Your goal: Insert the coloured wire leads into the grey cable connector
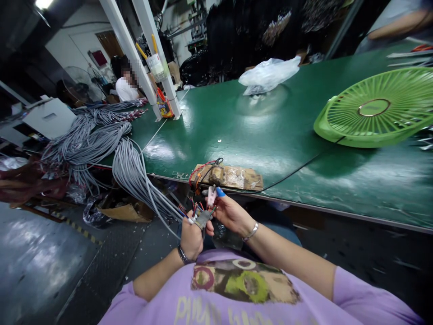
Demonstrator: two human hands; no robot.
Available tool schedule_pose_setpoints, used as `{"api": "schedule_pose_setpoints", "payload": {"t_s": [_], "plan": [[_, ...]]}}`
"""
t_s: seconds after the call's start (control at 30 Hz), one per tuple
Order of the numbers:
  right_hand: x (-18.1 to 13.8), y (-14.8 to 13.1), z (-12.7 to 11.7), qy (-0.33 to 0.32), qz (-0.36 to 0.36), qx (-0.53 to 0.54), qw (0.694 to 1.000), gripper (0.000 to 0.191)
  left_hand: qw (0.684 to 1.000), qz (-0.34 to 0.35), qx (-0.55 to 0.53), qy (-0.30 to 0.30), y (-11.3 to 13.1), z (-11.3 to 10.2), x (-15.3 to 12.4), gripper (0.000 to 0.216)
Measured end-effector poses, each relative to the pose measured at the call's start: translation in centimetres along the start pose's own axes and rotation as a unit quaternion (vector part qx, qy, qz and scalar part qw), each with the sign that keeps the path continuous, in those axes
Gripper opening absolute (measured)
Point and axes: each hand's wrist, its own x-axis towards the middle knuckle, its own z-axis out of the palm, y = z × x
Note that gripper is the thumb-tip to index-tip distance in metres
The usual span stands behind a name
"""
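My left hand (pixel 192 237) is closed around a grey cable end (pixel 203 219) whose coloured wire tips fan out above the fist. My right hand (pixel 230 211) pinches a small pale connector piece (pixel 211 195) just above those wires; one fingertip wears a blue cover (pixel 220 192). Both hands sit close together, just below the front edge of the green table (pixel 257 131). The cable runs left from my fist into a large bundle of grey cables (pixel 131 171).
A taped wooden block (pixel 233 177) with red and black wires sits on the table edge right above my hands. A green fan grille (pixel 375 108) lies at the right, a plastic bag (pixel 269 74) farther back. Another person sits at far left behind white posts (pixel 149 58).
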Motion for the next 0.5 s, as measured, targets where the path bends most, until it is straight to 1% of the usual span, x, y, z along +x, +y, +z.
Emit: {"api": "schedule_pose_setpoints", "payload": {"t_s": [0.13,0.23,0.37,0.43,0.5], "plan": [[-0.2,0.0,-0.5,0.000,0.017,0.015,1.000,0.035,1.000,0.012,-0.008,0.004,-0.1,-0.7,-0.5,0.025],[-1.0,0.1,-0.9,-0.027,0.033,-0.012,0.999,0.037,1.000,0.019,-0.007,0.011,-0.3,-1.2,-0.8,0.024],[-2.6,0.3,-0.8,-0.085,0.012,-0.135,0.987,0.039,0.999,0.031,0.013,0.017,-0.6,-1.4,-0.8,0.023],[-3.1,0.3,-0.5,-0.096,-0.005,-0.198,0.975,0.037,0.999,0.039,0.024,0.003,-0.7,-1.3,-0.8,0.025],[-3.3,0.2,-0.1,-0.095,-0.016,-0.243,0.965,0.035,0.998,0.039,0.033,-0.024,-0.6,-1.3,-0.8,0.027]]}}
